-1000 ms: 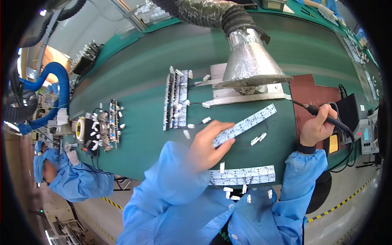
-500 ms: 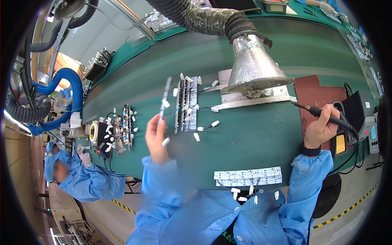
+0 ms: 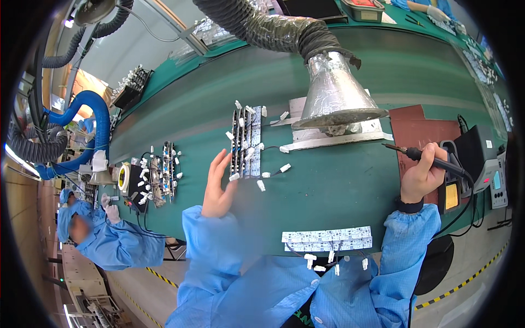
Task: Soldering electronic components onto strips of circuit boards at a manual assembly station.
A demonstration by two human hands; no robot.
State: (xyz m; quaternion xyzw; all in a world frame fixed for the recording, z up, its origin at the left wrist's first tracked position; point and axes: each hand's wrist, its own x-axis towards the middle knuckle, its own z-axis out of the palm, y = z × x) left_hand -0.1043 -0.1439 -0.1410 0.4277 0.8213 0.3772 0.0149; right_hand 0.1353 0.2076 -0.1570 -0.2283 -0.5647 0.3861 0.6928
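Note:
My left hand (image 3: 217,187) is open, its fingers stretched out beside the left edge of a row of circuit board strips (image 3: 255,136). The strips stand on edge close together, with white connectors on short leads sticking out around them. The thumb is close to a white connector (image 3: 234,177) at the row's near end; whether it touches cannot be made out. In my right hand (image 3: 421,177) is a soldering iron (image 3: 451,166), its tip pointing left over the table. Flat strips of white circuit board (image 3: 327,239) lie at the near table edge, their connectors hanging toward me.
A metal fume hood (image 3: 339,93) on a flexible duct stands over a white board (image 3: 333,141). On the right are a reddish-brown mat (image 3: 411,121), a soldering station (image 3: 481,158) and a yellow sponge holder (image 3: 451,195). More board strips (image 3: 165,172) and a co-worker (image 3: 117,235) are at left.
My left hand has put the strip it held against the left side of the standing row and let go, fingers now spread. The right hand with the soldering iron has shifted only slightly.

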